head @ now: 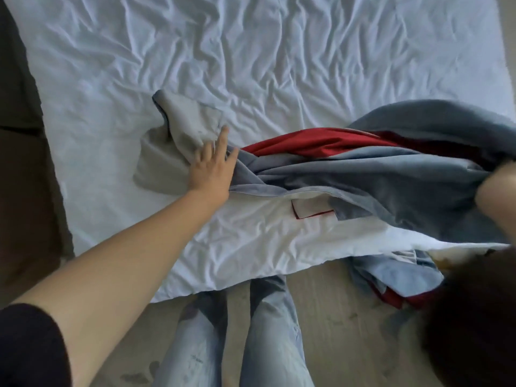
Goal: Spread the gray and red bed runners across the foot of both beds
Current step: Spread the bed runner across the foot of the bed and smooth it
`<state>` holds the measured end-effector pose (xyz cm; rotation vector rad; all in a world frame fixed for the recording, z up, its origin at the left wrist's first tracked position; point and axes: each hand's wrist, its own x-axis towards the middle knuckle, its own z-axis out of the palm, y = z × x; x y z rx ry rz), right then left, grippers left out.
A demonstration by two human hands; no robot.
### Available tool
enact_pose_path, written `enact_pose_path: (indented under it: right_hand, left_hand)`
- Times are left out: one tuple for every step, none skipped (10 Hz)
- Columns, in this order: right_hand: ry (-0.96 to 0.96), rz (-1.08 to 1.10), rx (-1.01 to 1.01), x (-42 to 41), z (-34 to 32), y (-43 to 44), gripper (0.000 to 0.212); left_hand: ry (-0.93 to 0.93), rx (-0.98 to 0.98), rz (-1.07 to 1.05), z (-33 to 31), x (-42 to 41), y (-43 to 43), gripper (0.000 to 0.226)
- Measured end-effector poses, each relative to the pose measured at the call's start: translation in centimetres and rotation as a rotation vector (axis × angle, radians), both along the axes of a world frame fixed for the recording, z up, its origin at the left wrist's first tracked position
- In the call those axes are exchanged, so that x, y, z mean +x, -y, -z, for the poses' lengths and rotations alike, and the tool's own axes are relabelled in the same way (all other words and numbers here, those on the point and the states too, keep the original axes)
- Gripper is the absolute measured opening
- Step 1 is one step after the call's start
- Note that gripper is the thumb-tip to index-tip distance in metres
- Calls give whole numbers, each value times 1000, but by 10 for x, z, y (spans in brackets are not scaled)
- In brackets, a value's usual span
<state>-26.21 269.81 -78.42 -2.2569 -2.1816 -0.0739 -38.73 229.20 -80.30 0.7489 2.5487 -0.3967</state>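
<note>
Pressing crumpled bed runner (349, 174), left hand (212, 169); right perhaps gripping.

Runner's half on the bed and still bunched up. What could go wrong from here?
1. The runner is twisted, its pale underside showing by the left hand; pulled flat like this, it may end up wrong side up.
2. One end hangs off the bed edge toward the floor, so it could slide off or get stepped on.
3. Dragging may wrinkle the white sheet more.
</note>
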Motion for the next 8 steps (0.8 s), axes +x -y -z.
enact_pose_path:
  right_hand:
    - [925,-520,-145,36,-7,17,61]
    - [454,-952,-463,39,-2,94,88]
    - [281,-1373,-528,5,-3,179,105]
    - [250,-1716,-551,-17,7,254,96]
    - [373,-1765,-616,-26,18,308,102]
    - [488,-1770,-606,-28,26,334,107]
    - [493,-1820,-642,-29,31,352,104]
    - [475,-1942,-661,-32,37,377,100]
  left_hand:
    - [-65,-114,151,8,12,-5,112]
    - [-4,-127,165,12,8,-2,127]
    - [22,-171,186,12,-1,4,136]
    - [7,-232,186,15,-5,17,129]
    - [-32,-297,135,14,-2,46,122]
    - [24,-340,-46,17,7,104,98]
    - [70,-382,-133,17,22,176,67]
    - [78,-422,-188,15,52,241,63]
